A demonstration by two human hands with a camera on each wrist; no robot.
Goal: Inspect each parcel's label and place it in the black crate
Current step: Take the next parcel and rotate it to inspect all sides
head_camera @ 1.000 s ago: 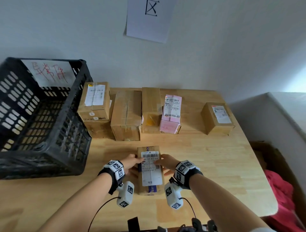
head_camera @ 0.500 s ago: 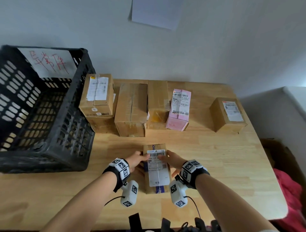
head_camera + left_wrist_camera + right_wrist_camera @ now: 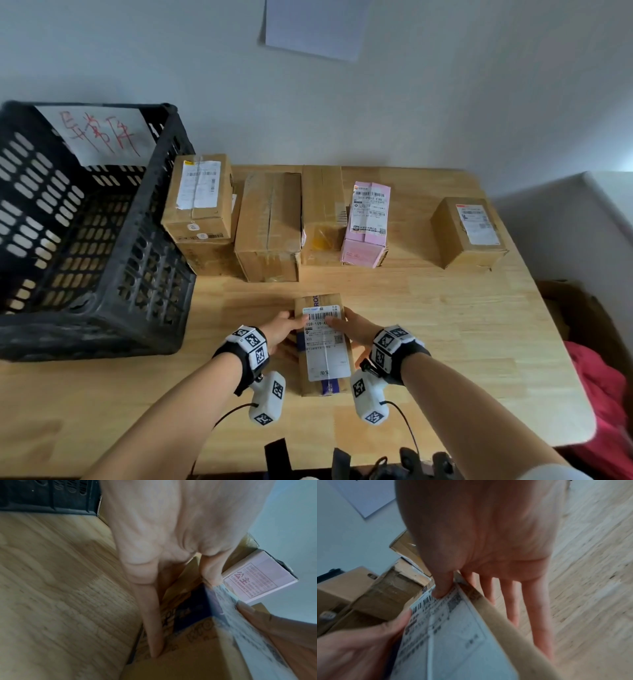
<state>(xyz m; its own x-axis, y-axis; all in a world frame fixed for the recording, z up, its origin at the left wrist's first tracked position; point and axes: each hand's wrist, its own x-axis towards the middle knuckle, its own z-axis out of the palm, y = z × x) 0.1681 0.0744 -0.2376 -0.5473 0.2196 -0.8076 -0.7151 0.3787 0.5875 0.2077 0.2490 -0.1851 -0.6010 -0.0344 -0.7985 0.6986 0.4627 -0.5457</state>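
Two hands held one parcel (image 3: 323,346) near the front middle of the table (image 3: 445,342). Left hand (image 3: 282,330) gripped the parcel's left edge: thumb on the top face at the label (image 3: 325,342), fingers (image 3: 152,622) running down the side. Right hand (image 3: 356,329) gripped the right edge likewise, thumb tip pressed on the label near the barcode, fingers (image 3: 534,615) extended under or along the far side. Each grip was closed on the parcel, thumb opposing fingers. Parcel was long, brown cardboard, label face up, dark blue print showing at both ends. Wrist views were blurred; label text was not readable there.

Black crate (image 3: 85,233) stood at the table's left end, well apart from the held parcel, with a white sheet bearing red handwriting on its back wall.

Row of other parcels along the back of the table: a labelled box (image 3: 200,195) stacked on another beside the crate, a large plain carton (image 3: 270,222), a narrower carton (image 3: 322,212) touching it, a pink box (image 3: 366,222) with a label, and a small labelled box (image 3: 469,233) off to the right, apart from the rest.
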